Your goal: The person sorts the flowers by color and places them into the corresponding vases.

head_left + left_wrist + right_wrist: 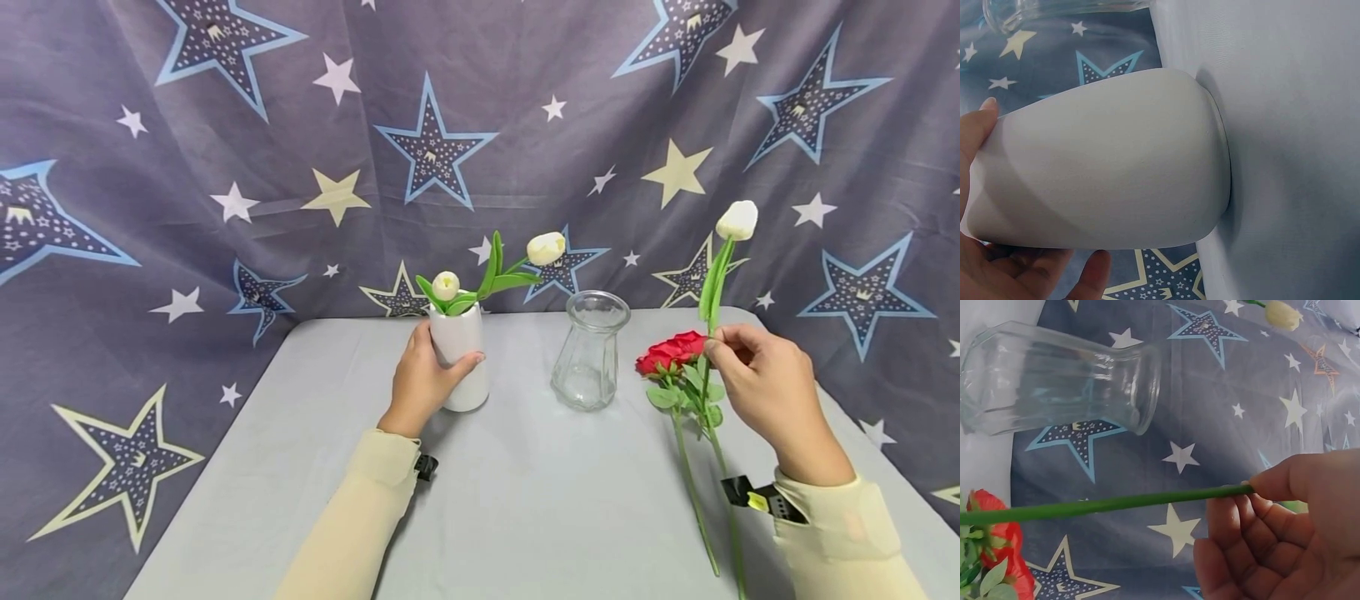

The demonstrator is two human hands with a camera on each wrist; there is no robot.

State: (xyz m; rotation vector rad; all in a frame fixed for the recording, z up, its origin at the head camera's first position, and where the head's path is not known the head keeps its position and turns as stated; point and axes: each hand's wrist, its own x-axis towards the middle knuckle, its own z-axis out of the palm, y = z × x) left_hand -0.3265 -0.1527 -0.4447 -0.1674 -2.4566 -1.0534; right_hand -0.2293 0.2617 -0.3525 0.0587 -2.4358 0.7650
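Observation:
My left hand [423,375] grips a white vase [463,350] that stands upright on the table, thumb across its front. Two white tulips [545,248] with green leaves stick out of its mouth, one leaning right. In the left wrist view the thumb and fingers lie on opposite sides of the vase [1104,156]. My right hand [772,387] pinches a white tulip [737,221] by its green stem, bloom up. The right wrist view shows that stem [1116,502] between thumb and fingertips. Red roses [670,353] with green leaves lie just left of this hand.
An upright clear glass vase [588,358] stands between the white vase and the roses. The grey table [540,508] meets a star-patterned curtain [517,167] along its back edge. Long green rose stems [697,500] run toward the front edge.

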